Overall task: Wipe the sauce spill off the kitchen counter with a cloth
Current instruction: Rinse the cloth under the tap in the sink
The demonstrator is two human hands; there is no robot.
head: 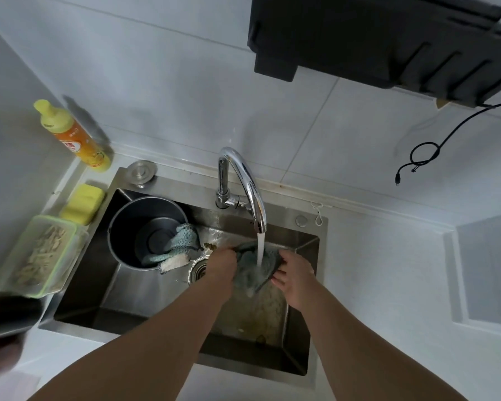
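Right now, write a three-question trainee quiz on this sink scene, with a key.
1. True or false: water runs from the faucet onto the grey cloth.
2. Which hands hold that cloth? A) left hand only B) right hand only C) both
3. Fill in: a second cloth hangs over the rim of the ____ in the sink.

Key: 1 true; 2 C; 3 pot.

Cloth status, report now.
Both hands, left and right, grip grey cloth under running faucet. Over sink. Nothing in the way.
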